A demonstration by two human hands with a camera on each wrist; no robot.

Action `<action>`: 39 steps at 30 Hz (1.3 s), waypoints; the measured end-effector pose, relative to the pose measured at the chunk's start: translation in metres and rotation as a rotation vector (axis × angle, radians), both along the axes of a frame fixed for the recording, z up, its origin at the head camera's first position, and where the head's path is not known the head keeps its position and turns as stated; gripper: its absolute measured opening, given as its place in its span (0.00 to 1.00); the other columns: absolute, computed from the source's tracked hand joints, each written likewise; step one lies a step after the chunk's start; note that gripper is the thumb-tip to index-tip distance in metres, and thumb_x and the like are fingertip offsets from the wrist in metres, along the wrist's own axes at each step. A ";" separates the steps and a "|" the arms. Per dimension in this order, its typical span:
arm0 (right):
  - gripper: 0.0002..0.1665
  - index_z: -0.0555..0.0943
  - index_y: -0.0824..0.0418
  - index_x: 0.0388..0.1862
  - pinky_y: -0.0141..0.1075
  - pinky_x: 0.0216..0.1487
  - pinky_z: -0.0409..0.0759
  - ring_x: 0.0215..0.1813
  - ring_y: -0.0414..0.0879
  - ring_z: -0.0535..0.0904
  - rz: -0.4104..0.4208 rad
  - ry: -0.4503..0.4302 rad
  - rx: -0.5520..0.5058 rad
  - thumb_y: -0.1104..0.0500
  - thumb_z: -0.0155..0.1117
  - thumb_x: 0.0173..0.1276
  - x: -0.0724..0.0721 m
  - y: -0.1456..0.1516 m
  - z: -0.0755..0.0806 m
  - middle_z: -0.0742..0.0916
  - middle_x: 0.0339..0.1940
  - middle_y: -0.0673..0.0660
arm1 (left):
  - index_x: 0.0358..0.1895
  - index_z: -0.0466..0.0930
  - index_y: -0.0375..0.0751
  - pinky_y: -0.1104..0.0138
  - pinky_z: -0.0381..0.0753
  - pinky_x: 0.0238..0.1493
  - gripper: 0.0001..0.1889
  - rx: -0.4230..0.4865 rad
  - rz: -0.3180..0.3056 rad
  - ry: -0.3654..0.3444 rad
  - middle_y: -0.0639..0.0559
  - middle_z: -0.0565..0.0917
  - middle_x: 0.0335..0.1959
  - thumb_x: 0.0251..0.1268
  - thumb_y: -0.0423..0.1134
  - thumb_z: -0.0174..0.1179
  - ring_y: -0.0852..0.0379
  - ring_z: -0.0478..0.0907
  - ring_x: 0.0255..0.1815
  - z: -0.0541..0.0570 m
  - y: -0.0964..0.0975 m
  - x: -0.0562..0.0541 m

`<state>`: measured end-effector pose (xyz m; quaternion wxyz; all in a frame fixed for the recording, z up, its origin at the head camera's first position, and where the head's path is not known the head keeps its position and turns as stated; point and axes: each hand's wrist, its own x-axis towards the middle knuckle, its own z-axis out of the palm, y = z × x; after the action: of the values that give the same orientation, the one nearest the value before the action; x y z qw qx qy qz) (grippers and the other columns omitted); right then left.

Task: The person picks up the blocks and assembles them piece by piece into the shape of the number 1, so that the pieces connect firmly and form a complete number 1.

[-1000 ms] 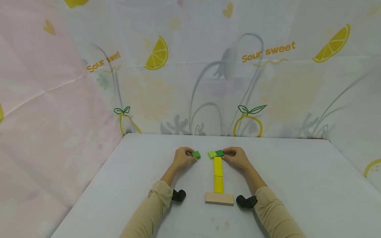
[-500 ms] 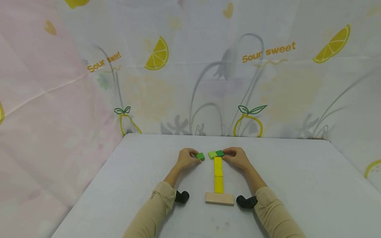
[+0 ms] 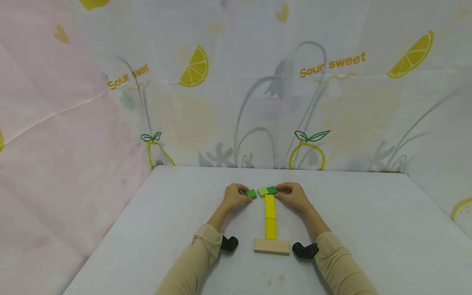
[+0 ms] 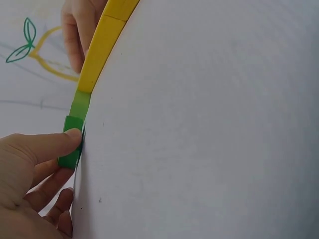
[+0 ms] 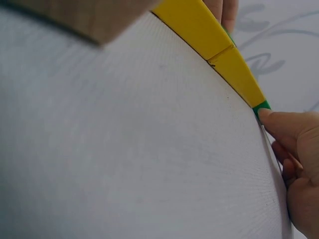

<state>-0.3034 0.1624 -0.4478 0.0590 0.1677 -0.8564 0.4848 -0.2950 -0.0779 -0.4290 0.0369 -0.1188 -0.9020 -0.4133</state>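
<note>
My left hand [image 3: 235, 197] pinches a green block [image 3: 251, 194] between thumb and fingers, just left of a light green block [image 3: 262, 191]. The left wrist view shows the thumb on top of that green block [image 4: 71, 142]. A dark green block [image 3: 272, 190] sits against the right side of the light green one. My right hand [image 3: 293, 195] pinches this dark green block, its thumb at the near edge in the right wrist view. Both blocks meet the far end of a yellow strip [image 3: 270, 217] made of two yellow blocks laid end to end.
A plain wooden block [image 3: 271, 246] lies crosswise at the near end of the yellow strip. Black wrist devices [image 3: 305, 250] sit by both cuffs. A white table [image 3: 368, 229] spreads beneath, with a printed curtain [image 3: 236, 102] behind its far edge.
My left hand has moved right with the green block, narrowing the gap to the light green one. The right hand and the other blocks have stayed in place.
</note>
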 end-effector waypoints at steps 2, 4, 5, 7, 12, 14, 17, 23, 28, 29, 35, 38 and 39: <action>0.15 0.82 0.71 0.44 0.40 0.45 0.73 0.46 0.56 0.78 0.000 -0.002 -0.002 0.66 0.68 0.57 0.001 0.000 0.000 0.85 0.43 0.66 | 0.41 0.84 0.31 0.64 0.74 0.39 0.17 0.000 -0.002 0.006 0.42 0.84 0.37 0.45 0.33 0.71 0.51 0.75 0.37 -0.001 0.000 0.000; 0.15 0.82 0.71 0.44 0.40 0.45 0.73 0.47 0.56 0.78 -0.001 -0.003 0.000 0.66 0.68 0.57 0.001 -0.001 0.001 0.85 0.44 0.65 | 0.41 0.84 0.31 0.64 0.74 0.39 0.16 -0.001 -0.003 0.013 0.43 0.84 0.37 0.45 0.33 0.71 0.51 0.75 0.37 -0.002 0.000 -0.001; 0.15 0.82 0.71 0.44 0.40 0.45 0.73 0.47 0.56 0.78 -0.002 -0.003 0.000 0.66 0.68 0.57 0.001 -0.001 0.001 0.85 0.44 0.65 | 0.41 0.84 0.31 0.64 0.75 0.39 0.16 -0.004 -0.005 0.017 0.43 0.84 0.37 0.45 0.33 0.71 0.51 0.76 0.37 -0.002 0.000 -0.001; 0.15 0.83 0.71 0.43 0.40 0.45 0.73 0.47 0.56 0.78 -0.003 -0.002 0.003 0.66 0.68 0.57 0.001 -0.001 0.001 0.85 0.44 0.65 | 0.41 0.84 0.31 0.64 0.75 0.39 0.16 -0.010 -0.009 0.024 0.43 0.84 0.37 0.45 0.33 0.71 0.51 0.76 0.37 -0.003 0.000 -0.002; 0.15 0.83 0.71 0.44 0.40 0.44 0.74 0.45 0.56 0.78 -0.004 0.001 0.011 0.66 0.68 0.57 0.001 -0.002 0.002 0.85 0.43 0.65 | 0.41 0.84 0.31 0.63 0.75 0.41 0.16 -0.012 -0.005 0.014 0.42 0.84 0.37 0.46 0.33 0.71 0.50 0.76 0.38 -0.002 0.001 -0.002; 0.15 0.82 0.71 0.44 0.40 0.44 0.74 0.45 0.55 0.78 -0.006 0.003 0.014 0.66 0.67 0.57 0.001 -0.002 0.002 0.85 0.43 0.66 | 0.41 0.84 0.31 0.62 0.75 0.41 0.16 -0.007 -0.001 0.004 0.43 0.84 0.38 0.46 0.32 0.71 0.50 0.76 0.39 -0.002 0.002 -0.002; 0.15 0.82 0.72 0.44 0.40 0.44 0.74 0.44 0.55 0.78 -0.008 0.006 0.018 0.66 0.67 0.57 0.002 -0.003 0.002 0.85 0.43 0.66 | 0.41 0.84 0.31 0.62 0.75 0.42 0.16 0.000 -0.004 0.000 0.43 0.84 0.38 0.46 0.32 0.71 0.50 0.76 0.39 -0.003 0.003 -0.002; 0.15 0.83 0.71 0.44 0.39 0.43 0.74 0.44 0.53 0.78 -0.013 0.002 0.017 0.66 0.68 0.57 0.001 -0.001 0.001 0.85 0.43 0.65 | 0.42 0.84 0.31 0.63 0.75 0.41 0.17 0.005 -0.023 -0.001 0.42 0.84 0.38 0.45 0.33 0.71 0.51 0.76 0.38 -0.002 0.005 -0.002; 0.15 0.83 0.71 0.43 0.36 0.41 0.74 0.42 0.51 0.78 -0.012 0.003 0.012 0.66 0.68 0.57 0.001 -0.001 0.001 0.85 0.43 0.65 | 0.43 0.83 0.30 0.60 0.76 0.45 0.18 -0.003 -0.033 -0.010 0.41 0.84 0.39 0.46 0.33 0.71 0.48 0.78 0.41 -0.001 0.008 -0.003; 0.15 0.83 0.71 0.43 0.36 0.41 0.74 0.41 0.51 0.78 -0.009 0.009 0.014 0.66 0.68 0.57 0.001 -0.001 0.001 0.85 0.43 0.65 | 0.43 0.83 0.30 0.60 0.76 0.45 0.18 -0.006 -0.035 -0.012 0.41 0.84 0.39 0.46 0.33 0.71 0.48 0.79 0.41 -0.001 0.008 -0.003; 0.15 0.83 0.72 0.43 0.36 0.42 0.74 0.43 0.53 0.79 -0.005 0.019 0.017 0.65 0.68 0.57 0.000 0.000 0.001 0.85 0.43 0.66 | 0.45 0.82 0.31 0.59 0.75 0.46 0.19 -0.014 -0.023 -0.036 0.41 0.83 0.40 0.47 0.35 0.71 0.48 0.77 0.43 0.002 0.013 -0.001; 0.16 0.83 0.71 0.43 0.36 0.43 0.74 0.44 0.53 0.79 -0.006 0.003 0.008 0.65 0.68 0.57 0.000 0.000 0.001 0.85 0.43 0.65 | 0.44 0.83 0.32 0.60 0.74 0.45 0.19 -0.041 -0.014 -0.029 0.42 0.83 0.38 0.47 0.37 0.71 0.49 0.76 0.41 0.003 0.015 -0.001; 0.16 0.83 0.71 0.44 0.37 0.43 0.74 0.44 0.53 0.79 -0.005 0.001 0.010 0.65 0.68 0.57 0.000 0.000 0.001 0.85 0.43 0.65 | 0.44 0.83 0.32 0.61 0.73 0.43 0.19 -0.052 -0.015 -0.022 0.42 0.82 0.38 0.47 0.38 0.71 0.50 0.76 0.40 0.003 0.016 -0.001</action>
<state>-0.3033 0.1622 -0.4471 0.0597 0.1663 -0.8592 0.4801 -0.2955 -0.0622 -0.4263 0.0206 -0.1217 -0.9120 -0.3912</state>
